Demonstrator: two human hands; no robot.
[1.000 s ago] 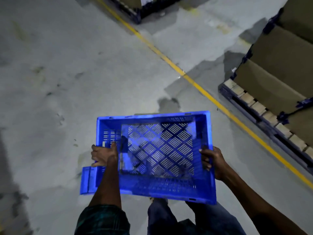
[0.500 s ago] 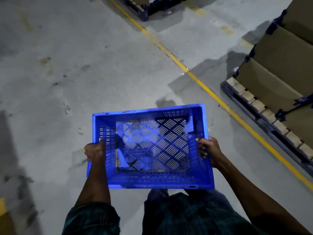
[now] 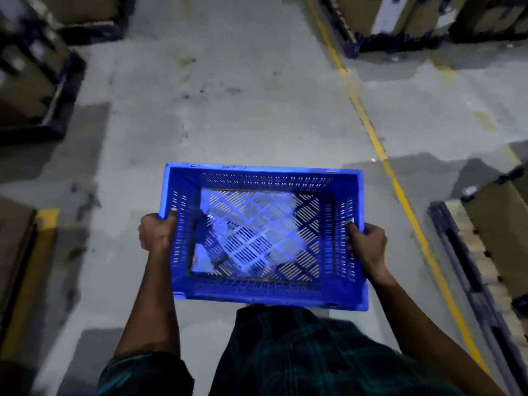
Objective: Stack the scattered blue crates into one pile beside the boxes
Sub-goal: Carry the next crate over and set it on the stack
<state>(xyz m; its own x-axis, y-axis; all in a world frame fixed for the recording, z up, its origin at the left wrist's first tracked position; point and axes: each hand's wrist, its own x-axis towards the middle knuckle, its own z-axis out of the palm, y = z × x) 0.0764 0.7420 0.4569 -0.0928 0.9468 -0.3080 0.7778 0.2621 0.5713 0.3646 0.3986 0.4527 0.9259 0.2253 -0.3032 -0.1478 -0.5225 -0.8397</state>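
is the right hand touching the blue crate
Touching: the head view shows the right hand with fingers curled over the blue crate's right rim.

The fingers of the left hand (image 3: 156,234) and right hand (image 3: 368,247) are hidden behind the walls of the blue slotted plastic crate (image 3: 347,294), while the motion-blurred brown cardboard boxes (image 3: 25,78) at left and the wooden pallet (image 3: 471,252) at right run off the edges
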